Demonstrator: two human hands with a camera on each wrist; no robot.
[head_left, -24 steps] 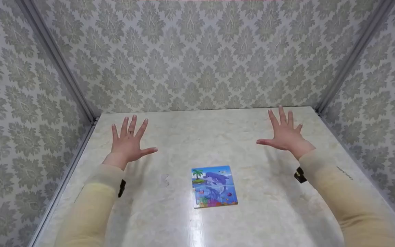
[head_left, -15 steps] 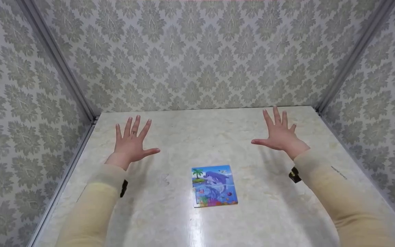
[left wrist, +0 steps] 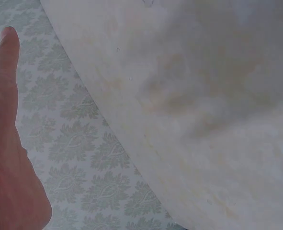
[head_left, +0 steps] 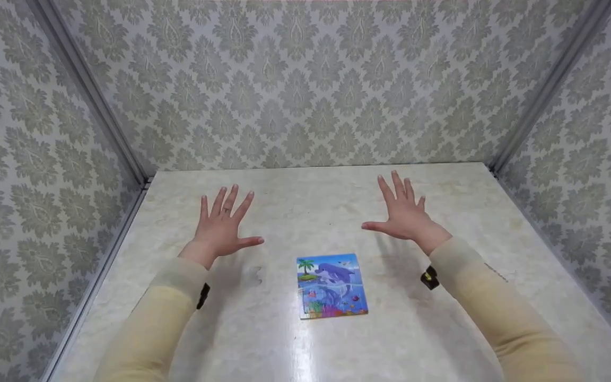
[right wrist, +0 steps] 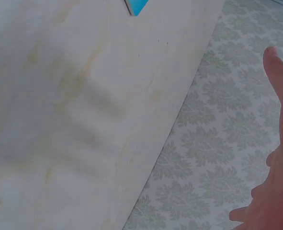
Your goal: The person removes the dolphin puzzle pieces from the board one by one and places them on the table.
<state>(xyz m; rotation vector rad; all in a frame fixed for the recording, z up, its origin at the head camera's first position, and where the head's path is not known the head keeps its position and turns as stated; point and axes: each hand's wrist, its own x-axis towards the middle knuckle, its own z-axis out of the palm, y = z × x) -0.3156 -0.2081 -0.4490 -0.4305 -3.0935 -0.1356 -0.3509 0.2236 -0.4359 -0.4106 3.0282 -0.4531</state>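
A square picture puzzle (head_left: 332, 286) with dolphins, a palm tree and blue sea lies flat on the table, near the middle of the head view. My left hand (head_left: 218, 231) hovers to its upper left, fingers straight and spread, holding nothing. On the other side, to the upper right of the puzzle, my right hand (head_left: 406, 217) is also spread in the air and touches nothing. The left wrist view has only part of the left hand (left wrist: 7, 143) at its edge. A blue corner of the puzzle (right wrist: 137, 5) peeks in at the top of the right wrist view.
The pale marbled table (head_left: 305, 212) carries the shadows of both arms. Patterned wall panels (head_left: 295, 85) enclose it at the back and on both sides, with grey metal posts (head_left: 93, 95) in the corners. Each wrist bears a small black device (head_left: 430, 277).
Both hands have moved inward, toward each other and slightly nearer to me, still spread. The puzzle stays in the same place on the table.
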